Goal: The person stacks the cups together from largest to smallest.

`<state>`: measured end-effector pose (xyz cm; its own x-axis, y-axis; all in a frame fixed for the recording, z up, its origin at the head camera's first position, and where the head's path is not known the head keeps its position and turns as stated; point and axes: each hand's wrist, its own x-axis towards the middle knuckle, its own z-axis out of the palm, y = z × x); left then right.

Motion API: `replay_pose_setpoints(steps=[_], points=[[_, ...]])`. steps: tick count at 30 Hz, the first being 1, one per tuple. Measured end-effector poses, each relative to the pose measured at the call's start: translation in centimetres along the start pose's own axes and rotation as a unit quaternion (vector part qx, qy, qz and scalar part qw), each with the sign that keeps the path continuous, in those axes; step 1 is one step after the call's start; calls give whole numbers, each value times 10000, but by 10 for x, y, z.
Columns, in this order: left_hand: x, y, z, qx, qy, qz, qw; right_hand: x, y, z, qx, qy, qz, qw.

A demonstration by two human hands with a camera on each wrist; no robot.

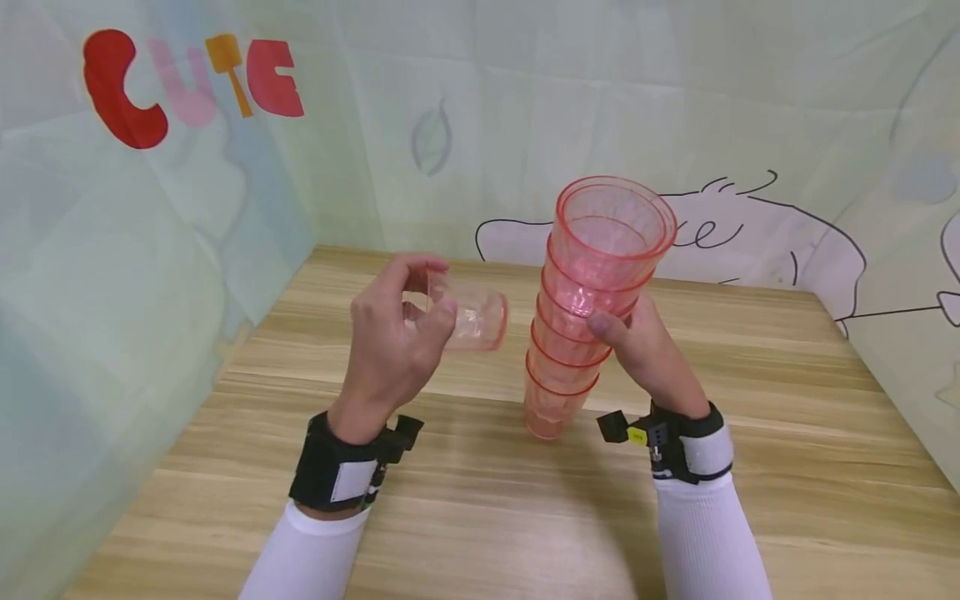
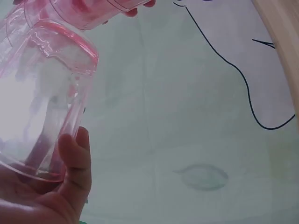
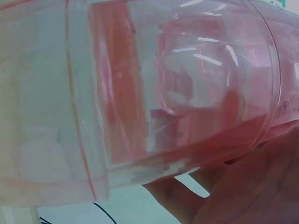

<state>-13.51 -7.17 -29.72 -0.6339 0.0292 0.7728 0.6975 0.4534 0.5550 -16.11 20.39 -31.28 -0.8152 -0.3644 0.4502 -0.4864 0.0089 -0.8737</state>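
A tall stack of several nested clear pink-red plastic cups (image 1: 581, 308) leans a little in my right hand (image 1: 648, 350). The thumb lies across the front of the stack and the fingers go round behind it, mostly hidden. The stack's top mouth tilts up and toward me. Left of it, my left hand (image 1: 397, 333) grips a single clear pinkish cup (image 1: 476, 317) near its rim, thumb on the near side. This cup lies sideways, its reddish base pointing at the stack. In the left wrist view the single cup (image 2: 46, 98) overlaps the stack (image 2: 88, 11).
Beneath both hands spreads a light wood-grain table (image 1: 450, 500). A pale printed cloth (image 1: 390, 108) with coloured letters and line drawings hangs behind it and along both sides. Each wrist wears a black strap (image 1: 333, 462) with a small camera.
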Motion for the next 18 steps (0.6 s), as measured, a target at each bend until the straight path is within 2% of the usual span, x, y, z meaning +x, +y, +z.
replay_pose_setpoints(steps=[12,18], points=[[8,12,4,-540,446,176,9974,1,0,1,4,-14,-17,10000],[16,20,7,-1030,733,308,9915,1,0,0,4,-27,-19,10000]])
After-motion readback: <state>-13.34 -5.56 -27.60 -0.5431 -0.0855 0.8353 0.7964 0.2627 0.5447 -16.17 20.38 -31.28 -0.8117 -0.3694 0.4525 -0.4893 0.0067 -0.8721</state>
